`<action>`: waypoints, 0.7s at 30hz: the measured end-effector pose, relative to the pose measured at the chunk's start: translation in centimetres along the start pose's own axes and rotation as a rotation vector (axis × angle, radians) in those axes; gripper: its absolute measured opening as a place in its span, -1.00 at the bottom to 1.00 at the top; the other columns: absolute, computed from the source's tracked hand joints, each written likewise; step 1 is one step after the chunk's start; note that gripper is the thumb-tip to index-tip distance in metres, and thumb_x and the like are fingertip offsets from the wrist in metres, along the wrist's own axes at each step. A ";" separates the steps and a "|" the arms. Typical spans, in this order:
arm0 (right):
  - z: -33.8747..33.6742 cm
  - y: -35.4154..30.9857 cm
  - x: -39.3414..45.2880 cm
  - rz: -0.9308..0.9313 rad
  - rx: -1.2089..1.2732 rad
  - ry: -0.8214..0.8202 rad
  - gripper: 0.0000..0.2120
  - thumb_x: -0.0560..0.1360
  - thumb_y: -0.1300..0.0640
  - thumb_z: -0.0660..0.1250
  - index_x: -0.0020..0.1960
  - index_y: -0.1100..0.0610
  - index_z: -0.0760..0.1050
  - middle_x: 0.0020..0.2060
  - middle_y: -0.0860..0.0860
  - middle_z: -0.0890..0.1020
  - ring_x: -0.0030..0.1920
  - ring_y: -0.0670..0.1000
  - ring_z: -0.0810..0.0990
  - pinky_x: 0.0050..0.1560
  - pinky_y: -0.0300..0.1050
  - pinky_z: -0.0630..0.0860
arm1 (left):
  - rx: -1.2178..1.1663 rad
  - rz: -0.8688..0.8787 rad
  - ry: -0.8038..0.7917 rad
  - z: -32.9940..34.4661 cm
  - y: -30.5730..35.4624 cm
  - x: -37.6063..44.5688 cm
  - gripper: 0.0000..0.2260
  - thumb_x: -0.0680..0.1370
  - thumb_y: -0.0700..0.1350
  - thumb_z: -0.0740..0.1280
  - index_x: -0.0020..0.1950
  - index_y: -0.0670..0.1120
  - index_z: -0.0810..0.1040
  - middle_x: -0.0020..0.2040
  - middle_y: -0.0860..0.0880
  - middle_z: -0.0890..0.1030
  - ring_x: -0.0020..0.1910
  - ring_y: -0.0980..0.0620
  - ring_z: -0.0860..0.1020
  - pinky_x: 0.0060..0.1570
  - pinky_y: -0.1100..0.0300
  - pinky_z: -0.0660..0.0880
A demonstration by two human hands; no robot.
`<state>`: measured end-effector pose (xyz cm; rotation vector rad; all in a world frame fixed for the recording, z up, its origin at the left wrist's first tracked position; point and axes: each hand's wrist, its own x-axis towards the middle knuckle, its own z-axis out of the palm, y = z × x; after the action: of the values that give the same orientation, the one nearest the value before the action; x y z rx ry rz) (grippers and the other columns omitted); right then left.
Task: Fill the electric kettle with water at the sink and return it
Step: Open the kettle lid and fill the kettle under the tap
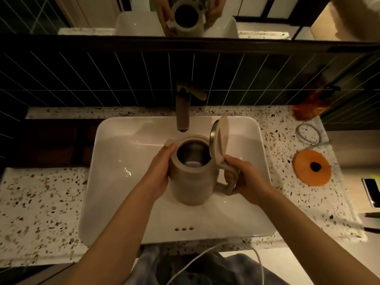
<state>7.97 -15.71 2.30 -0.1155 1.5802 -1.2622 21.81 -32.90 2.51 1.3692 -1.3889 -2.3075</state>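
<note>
A beige electric kettle is held over the white sink basin, its lid hinged open and standing upright. The metal inside is visible. My left hand is pressed against the kettle's left side near the spout. My right hand grips the handle on the right. The faucet ends just behind the kettle's open mouth; no water stream is visible. The round orange kettle base lies on the counter to the right.
A speckled terrazzo counter surrounds the basin. A grey cable loop and a reddish packet lie at the back right. A phone sits at the right edge. A white cord hangs near my body. Dark tiles and a mirror stand behind.
</note>
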 end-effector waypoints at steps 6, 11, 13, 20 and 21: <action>-0.4 -1.8 3.3 0.181 0.040 -0.054 -0.63 0.53 -0.11 0.23 -0.39 0.03 0.43 -0.50 -0.01 0.37 -0.40 -0.04 0.32 -0.11 -0.04 0.33 | -0.084 -0.139 0.017 0.4 1.2 2.5 -0.74 0.64 0.05 0.20 0.01 0.01 0.66 -0.28 0.15 0.73 -0.12 0.22 0.60 -0.15 0.27 0.46; 0.2 -3.4 6.3 0.247 0.000 -0.088 -0.64 0.52 -0.13 0.22 -0.37 0.03 0.41 -0.48 -0.02 0.36 -0.40 -0.05 0.31 -0.11 -0.09 0.30 | -0.123 -0.190 0.068 -0.1 2.4 4.8 -0.78 0.61 0.03 0.25 -0.12 -0.01 0.62 -0.45 0.14 0.67 -0.15 0.14 0.55 -0.20 0.23 0.48; 0.6 -3.9 7.2 0.214 -0.021 -0.087 -0.66 0.53 -0.12 0.20 -0.34 0.04 0.41 -0.47 -0.02 0.36 -0.40 -0.05 0.31 -0.07 -0.07 0.32 | -0.121 -0.176 0.085 -0.3 2.7 5.7 -0.78 0.61 0.02 0.23 -0.12 0.01 0.61 -0.46 0.14 0.67 -0.18 0.15 0.55 -0.24 0.24 0.47; 1.3 -3.9 9.1 0.110 -0.115 -0.014 -0.49 0.55 -0.22 0.11 -0.44 0.06 0.40 -0.53 0.01 0.41 -0.42 -0.03 0.37 0.12 0.10 0.42 | -0.185 -0.103 0.135 -1.1 2.5 7.8 -0.77 0.62 0.02 0.22 0.11 -0.02 0.63 -0.18 0.09 0.74 -0.11 0.14 0.64 -0.18 0.22 0.51; 1.3 -3.7 9.3 0.098 -0.119 0.007 -0.44 0.56 -0.26 0.07 -0.45 0.08 0.38 -0.53 0.02 0.40 -0.42 -0.01 0.38 0.16 0.15 0.43 | -0.165 -0.092 0.166 -1.1 2.3 8.0 -0.75 0.61 0.03 0.24 0.17 -0.03 0.61 -0.08 0.06 0.74 -0.10 0.14 0.64 -0.20 0.22 0.51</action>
<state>3.04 -23.93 -0.79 -0.1078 1.6472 -1.0939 17.23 -38.99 -0.97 1.5615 -1.0843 -2.2453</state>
